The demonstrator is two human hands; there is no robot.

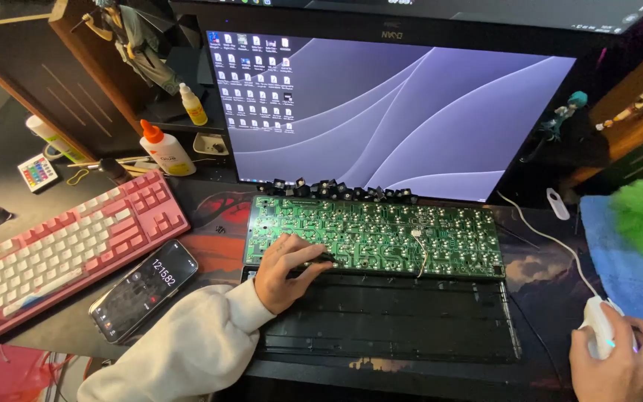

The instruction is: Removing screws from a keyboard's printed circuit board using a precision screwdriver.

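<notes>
Head view. My left hand [286,268] lay at the lower left edge of the green circuit board [381,237], fingers curled and pinching a thin dark tool [320,260] whose tip rested on the board. The board sat at the centre of the desk, its near edge touching the black keyboard case [396,320] at 6 o'clock from it. A white wire [420,249] curled over the board's middle. A row of loose black keycaps [340,189] ran along the board's far edge at 12 o'clock, just under the monitor [396,112].

My right hand [618,365], at 4 o'clock from the board, was closed over a white mouse [597,320], its cable [552,238] trailing toward 11 o'clock. A blue towel [619,260] lay just beyond the mouse.

At 9 o'clock from the board stood a pink keyboard [61,253], with a phone [145,289] between it and my white sleeve [187,342]. A glue bottle [165,149] stood at 10 o'clock.
</notes>
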